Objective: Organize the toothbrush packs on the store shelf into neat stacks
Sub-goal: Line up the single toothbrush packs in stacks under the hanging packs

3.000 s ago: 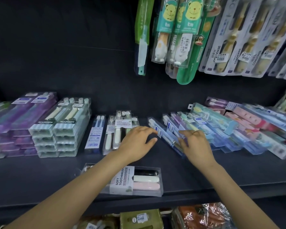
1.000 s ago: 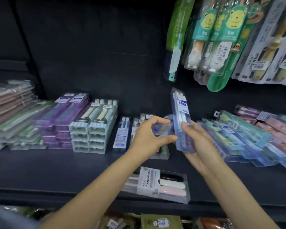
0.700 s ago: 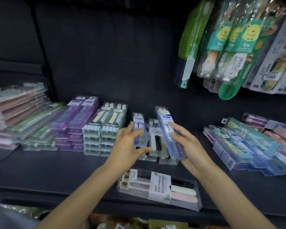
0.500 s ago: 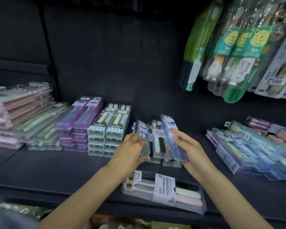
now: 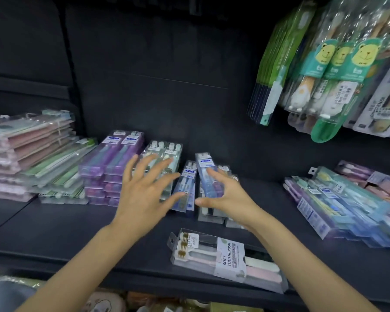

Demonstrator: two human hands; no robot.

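On the dark shelf (image 5: 54, 233), my left hand (image 5: 144, 194) hovers with fingers spread wide and holds nothing. Its thumb tip touches a narrow blue toothbrush pack (image 5: 187, 183) that lies flat beside the white striped stack (image 5: 164, 154). My right hand (image 5: 227, 197) grips a second blue toothbrush pack (image 5: 205, 167), fingers on top and thumb under its near end. That pack rests tilted on a low pile of soft toothbrush packs (image 5: 212, 218), which is mostly hidden.
To the left stand a purple stack (image 5: 113, 163), green packs (image 5: 61, 174) and a pink stack (image 5: 27, 147). One loose soft toothbrush pack (image 5: 225, 260) lies near the front edge. A jumbled pile of packs (image 5: 338, 206) lies at the right. Hanging packs (image 5: 324, 75) fill the upper right.
My left hand has let go of its blue pack, which now lies on the shelf, and its fingers have spread. My right hand has lowered its blue pack onto the low pile.
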